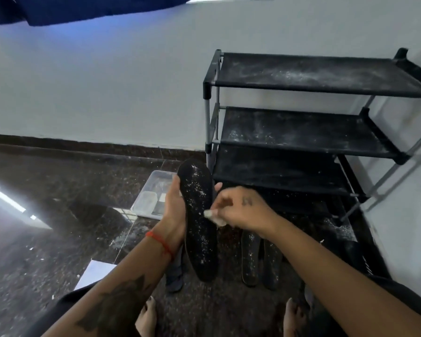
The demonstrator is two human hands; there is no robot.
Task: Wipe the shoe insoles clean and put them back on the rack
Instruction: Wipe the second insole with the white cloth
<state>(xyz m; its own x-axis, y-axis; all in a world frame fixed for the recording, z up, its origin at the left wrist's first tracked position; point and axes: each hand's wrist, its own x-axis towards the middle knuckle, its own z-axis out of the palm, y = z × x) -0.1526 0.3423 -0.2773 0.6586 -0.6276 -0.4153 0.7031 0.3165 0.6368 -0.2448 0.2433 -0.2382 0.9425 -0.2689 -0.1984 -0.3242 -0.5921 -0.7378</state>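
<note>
My left hand point(174, 210) grips a black insole point(199, 222) speckled with white dust, holding it upright by its left edge in front of me. My right hand point(241, 210) pinches a small white wipe point(213, 216) against the insole's right edge near the middle. Two more dusty dark insoles point(250, 256) lie side by side on the floor below my right wrist. A black shoe rack point(301, 132) with three dusty fabric shelves stands to the right against the wall; its shelves hold nothing.
A clear plastic tray point(151, 195) with small containers sits on the dark speckled floor behind the held insole. A grey slipper point(174, 276) lies under my left forearm. A white sheet of paper point(93, 273) lies at lower left. My bare feet point(146, 317) are at the bottom.
</note>
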